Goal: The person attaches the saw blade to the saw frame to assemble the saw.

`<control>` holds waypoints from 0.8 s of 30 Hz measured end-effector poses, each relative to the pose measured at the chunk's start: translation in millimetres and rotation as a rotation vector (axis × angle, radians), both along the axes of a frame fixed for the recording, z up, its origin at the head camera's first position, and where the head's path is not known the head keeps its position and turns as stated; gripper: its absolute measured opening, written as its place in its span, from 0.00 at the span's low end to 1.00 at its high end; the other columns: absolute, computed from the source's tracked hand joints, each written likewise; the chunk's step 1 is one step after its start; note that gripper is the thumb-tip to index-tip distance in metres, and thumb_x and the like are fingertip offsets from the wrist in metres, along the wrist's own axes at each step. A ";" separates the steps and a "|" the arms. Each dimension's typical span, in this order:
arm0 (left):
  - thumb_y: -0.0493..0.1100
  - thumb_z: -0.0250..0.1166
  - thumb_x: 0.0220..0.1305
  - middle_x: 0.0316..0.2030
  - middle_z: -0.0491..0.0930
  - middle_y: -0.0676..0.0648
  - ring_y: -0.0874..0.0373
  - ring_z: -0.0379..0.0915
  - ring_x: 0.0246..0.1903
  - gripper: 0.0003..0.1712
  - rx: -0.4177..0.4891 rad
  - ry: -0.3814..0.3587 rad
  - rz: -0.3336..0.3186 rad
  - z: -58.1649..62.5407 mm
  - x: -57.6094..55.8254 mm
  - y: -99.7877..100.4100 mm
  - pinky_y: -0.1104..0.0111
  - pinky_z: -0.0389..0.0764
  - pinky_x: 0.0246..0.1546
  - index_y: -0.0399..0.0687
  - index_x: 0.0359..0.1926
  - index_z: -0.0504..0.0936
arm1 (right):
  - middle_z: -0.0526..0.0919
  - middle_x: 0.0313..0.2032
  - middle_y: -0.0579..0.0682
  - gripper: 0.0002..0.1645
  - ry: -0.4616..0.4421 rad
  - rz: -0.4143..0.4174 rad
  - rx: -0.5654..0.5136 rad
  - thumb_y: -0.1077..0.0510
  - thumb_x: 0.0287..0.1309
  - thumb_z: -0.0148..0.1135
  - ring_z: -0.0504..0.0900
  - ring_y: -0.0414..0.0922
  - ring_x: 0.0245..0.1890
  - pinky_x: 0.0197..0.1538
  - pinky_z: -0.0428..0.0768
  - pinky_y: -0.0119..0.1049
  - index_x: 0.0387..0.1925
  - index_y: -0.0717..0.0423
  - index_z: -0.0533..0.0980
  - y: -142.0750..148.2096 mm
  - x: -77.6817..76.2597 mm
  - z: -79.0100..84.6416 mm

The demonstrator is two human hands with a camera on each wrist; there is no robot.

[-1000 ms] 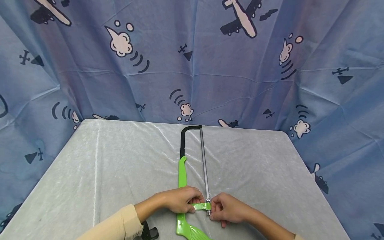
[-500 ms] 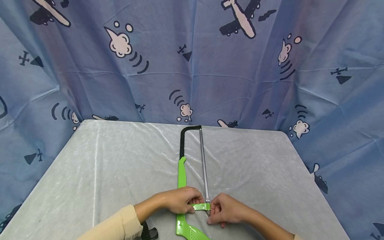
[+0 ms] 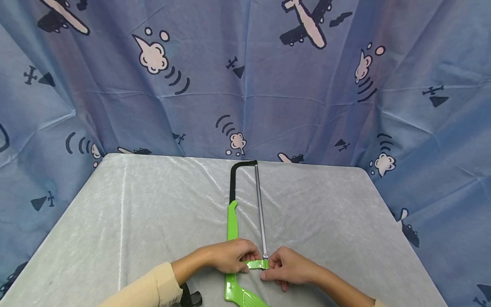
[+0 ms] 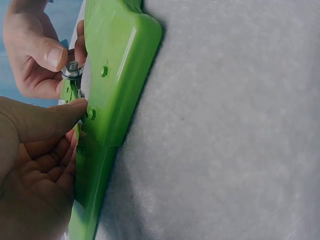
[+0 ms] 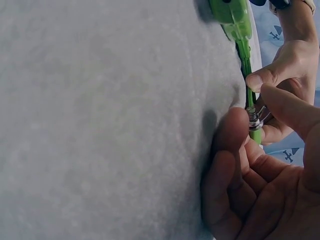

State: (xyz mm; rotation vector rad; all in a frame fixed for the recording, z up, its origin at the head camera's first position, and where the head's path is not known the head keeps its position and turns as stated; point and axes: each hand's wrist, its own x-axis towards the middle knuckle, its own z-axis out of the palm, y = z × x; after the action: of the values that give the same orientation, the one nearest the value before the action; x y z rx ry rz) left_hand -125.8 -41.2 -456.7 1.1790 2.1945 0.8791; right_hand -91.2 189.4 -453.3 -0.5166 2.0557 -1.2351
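Observation:
A hacksaw (image 3: 232,221) lies on the table, its green handle toward me and its black front bow at the far end. The silver blade bar (image 3: 261,209) runs along its right side to a short green cross arm (image 3: 258,265). My left hand (image 3: 234,256) pinches this arm between thumb and fingers, as the left wrist view also shows. At the arm's end, a metal wing nut (image 5: 254,120) sits on a threaded bolt (image 4: 73,65). My right hand (image 3: 291,266) has its thumb and curled index finger around the nut, which the thumb hides in the head view.
A grey velvety cloth covers the table (image 3: 172,204). A black object (image 3: 190,297) lies by my left sleeve at the front edge, partly hidden. Behind the table hangs a blue curtain (image 3: 207,85) printed with planes.
My right thumb has slid left across the bolt's end, covering the nut that showed a second ago. The left hand and the hacksaw have stayed in place.

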 end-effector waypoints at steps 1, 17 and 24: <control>0.29 0.70 0.54 0.32 0.73 0.59 0.71 0.68 0.33 0.15 0.000 0.000 0.000 -0.2 -0.2 0.1 0.79 0.72 0.38 0.46 0.43 0.81 | 0.74 0.09 0.55 0.21 0.002 -0.001 0.001 0.53 0.58 0.69 0.72 0.38 0.09 0.15 0.65 0.26 0.15 0.55 0.72 -0.1 0.0 0.0; 0.30 0.70 0.55 0.32 0.72 0.60 0.72 0.68 0.33 0.15 0.011 0.017 -0.009 -2.0 0.0 0.0 0.80 0.72 0.38 0.44 0.43 0.81 | 0.74 0.12 0.47 0.23 -0.023 0.029 -0.041 0.55 0.60 0.65 0.74 0.36 0.11 0.15 0.67 0.25 0.18 0.68 0.74 3.1 -1.1 3.2; 0.29 0.69 0.55 0.32 0.72 0.60 0.72 0.68 0.34 0.15 0.010 0.012 -0.005 -2.1 0.0 0.4 0.80 0.72 0.38 0.44 0.43 0.81 | 0.75 0.16 0.44 0.13 -0.041 0.037 -0.049 0.60 0.60 0.63 0.75 0.37 0.14 0.18 0.68 0.25 0.24 0.67 0.78 9.3 -1.5 4.7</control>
State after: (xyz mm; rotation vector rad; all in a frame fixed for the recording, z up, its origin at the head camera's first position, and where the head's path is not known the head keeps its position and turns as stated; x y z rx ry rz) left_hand -125.8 -40.8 -458.8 1.1969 2.1980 0.8845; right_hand -92.8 198.8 -448.6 -0.5453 1.9780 -1.2669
